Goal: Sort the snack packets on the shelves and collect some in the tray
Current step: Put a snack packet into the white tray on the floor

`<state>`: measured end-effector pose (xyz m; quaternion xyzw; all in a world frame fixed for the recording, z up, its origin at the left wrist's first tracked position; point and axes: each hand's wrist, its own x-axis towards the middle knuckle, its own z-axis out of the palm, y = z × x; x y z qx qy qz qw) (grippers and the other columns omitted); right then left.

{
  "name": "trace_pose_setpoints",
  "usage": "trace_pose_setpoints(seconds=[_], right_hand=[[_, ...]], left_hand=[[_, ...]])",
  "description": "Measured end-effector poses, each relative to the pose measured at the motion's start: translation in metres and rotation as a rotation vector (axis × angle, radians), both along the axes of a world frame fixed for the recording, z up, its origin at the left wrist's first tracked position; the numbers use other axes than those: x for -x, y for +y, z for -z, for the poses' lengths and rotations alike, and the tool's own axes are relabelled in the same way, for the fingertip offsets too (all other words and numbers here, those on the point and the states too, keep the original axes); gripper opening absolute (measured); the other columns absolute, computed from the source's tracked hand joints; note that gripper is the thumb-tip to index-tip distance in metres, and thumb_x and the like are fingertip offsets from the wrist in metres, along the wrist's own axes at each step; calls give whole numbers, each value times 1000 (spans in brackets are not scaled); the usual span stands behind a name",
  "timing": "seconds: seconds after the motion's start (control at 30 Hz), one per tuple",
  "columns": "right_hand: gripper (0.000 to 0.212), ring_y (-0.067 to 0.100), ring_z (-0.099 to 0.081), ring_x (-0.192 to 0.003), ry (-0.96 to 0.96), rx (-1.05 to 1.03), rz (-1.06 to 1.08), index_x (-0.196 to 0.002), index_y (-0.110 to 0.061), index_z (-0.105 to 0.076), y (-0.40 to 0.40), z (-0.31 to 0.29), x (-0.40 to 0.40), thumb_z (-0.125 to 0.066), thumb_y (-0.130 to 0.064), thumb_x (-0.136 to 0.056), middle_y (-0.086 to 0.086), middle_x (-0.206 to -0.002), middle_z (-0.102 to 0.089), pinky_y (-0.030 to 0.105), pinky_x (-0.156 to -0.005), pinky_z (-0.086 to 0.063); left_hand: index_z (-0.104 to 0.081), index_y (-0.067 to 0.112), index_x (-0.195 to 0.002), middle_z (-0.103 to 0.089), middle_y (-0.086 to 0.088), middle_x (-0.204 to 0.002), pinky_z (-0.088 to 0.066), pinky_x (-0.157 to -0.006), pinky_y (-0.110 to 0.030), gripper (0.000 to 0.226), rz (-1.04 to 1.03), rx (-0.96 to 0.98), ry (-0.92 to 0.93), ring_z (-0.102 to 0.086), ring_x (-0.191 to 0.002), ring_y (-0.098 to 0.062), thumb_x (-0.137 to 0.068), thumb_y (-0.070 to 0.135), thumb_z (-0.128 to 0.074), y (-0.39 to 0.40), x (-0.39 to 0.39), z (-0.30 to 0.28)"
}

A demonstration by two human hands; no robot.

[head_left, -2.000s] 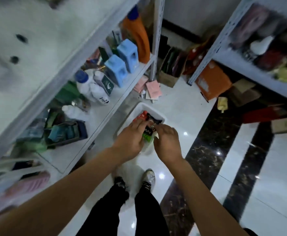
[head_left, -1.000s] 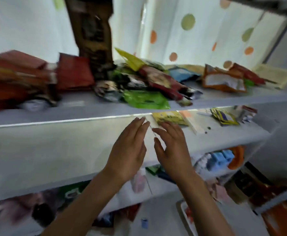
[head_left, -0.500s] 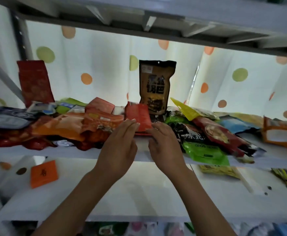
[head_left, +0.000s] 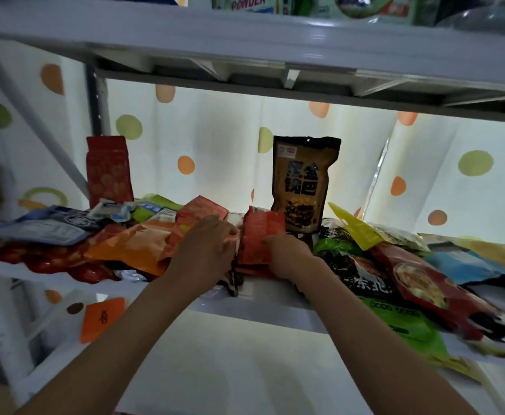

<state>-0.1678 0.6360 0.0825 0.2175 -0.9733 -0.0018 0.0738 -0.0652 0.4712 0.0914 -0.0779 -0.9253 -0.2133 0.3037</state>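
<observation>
Fingers [head_left: 270,240] of right hand [head_left: 290,256] now curled round near edge of upright red packet [head_left: 260,238], left hand [head_left: 206,250] pressing its left side with relaxed fingers; half a second ago both only hovering before it. Means next pick for tray begun; tray out of view. Packet standing mid-shelf [head_left: 275,313], just before tall brown pouch [head_left: 303,184]. Both forearms reaching up and forward.

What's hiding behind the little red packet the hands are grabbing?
Right behind the red packet stands a tall brown snack pouch, upright in front of the dotted curtain. The red packet and the right hand cover the pouch's bottom edge, so that part cannot be seen.
</observation>
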Motion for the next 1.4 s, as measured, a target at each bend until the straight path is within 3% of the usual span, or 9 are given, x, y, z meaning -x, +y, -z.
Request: trace_pose_setpoints(seconds=[0.3, 0.53, 0.63, 0.8, 0.87, 0.93, 1.03, 1.2, 1.4], right_hand=[[26, 30, -65, -102, 229, -269, -141, -113, -10, -66, -11, 15, -2, -46, -9, -96, 10, -111, -69, 36, -82, -49], [29, 29, -63, -112, 270, -164, -28, -117, -13, -64, -9, -21, -6, -45, -7, -95, 8, -119, -67, 36, -85, -50], [30, 30, -62, -111, 277, -65, -29, -122, -16, -61, -4, -38, -12, -46, -15, -97, 7, -118, -66, 36, -84, -48], [34, 22, -61, -68, 309, 176, 143, -94, -19, -71, -4, -58, 5, -51, -46, -96, 1, -75, -63, 28, -55, -41], [41, 27, -63, -72, 234, 316, 130, -87, -15, -72, -3, -71, -2, -48, -47, -97, 6, -77, -66, 33, -63, -50], [30, 31, -66, -87, 235, 398, 118, -92, -13, -71, 1, -82, -7, -45, -26, -97, 11, -89, -69, 33, -70, -50], [29, 31, -64, -86, 313, 513, 124, -85, -8, -70, 8, -90, -9, -43, -12, -94, 11, -87, -68, 28, -64, -38], [26, 27, -62, -76, 369, 734, 87, -75, -3, -73, 17, -108, -20, -49, -2, -87, 8, -74, -66, 25, -53, -31], [33, 30, -68, -59, 271, 1072, 26, -78, -9, -78, 22, -111, -68, -49, -5, -92, 10, -73, -70, 43, -59, -59]], left_hand=[[-65, 17, -115, -62, -1, -121, -32, -108, -33, 24, -37, -11, -18, -46, -126, -19, -95, 19, -53, -7, 3, 5], [-69, 18, -94, -69, 0, -94, -41, -65, -14, 17, 56, 40, 30, -60, -82, -12, -94, 14, -53, -4, 0, 12], [-67, 24, -92, -67, 7, -92, -35, -68, -20, 14, 48, 119, 82, -59, -85, -12, -91, 15, -56, -5, -1, 20], [-63, 17, -82, -63, 3, -87, -43, -73, -30, 12, 35, 112, 80, -55, -86, -18, -89, 15, -53, -3, 3, 18], [-63, 15, -86, -62, 0, -90, -41, -72, -30, 10, 55, 84, 66, -55, -90, -20, -89, 13, -53, 1, 2, 13], [-65, 15, -103, -62, -1, -104, -38, -76, -28, 17, 82, 55, 43, -53, -103, -20, -90, 13, -53, 6, -2, 9], [-57, 17, -127, -57, 1, -125, -39, -90, -25, 34, 124, -15, 38, -47, -119, -16, -93, 17, -54, 14, -5, 3], [-50, 23, -133, -54, 2, -129, -43, -92, -26, 40, 173, -123, 76, -48, -120, -16, -93, 26, -57, 23, -5, -4], [-12, 25, -152, -17, 2, -158, -42, -106, -36, 95, 211, -296, 135, -28, -140, -16, -81, 42, -73, 40, -10, -9]])
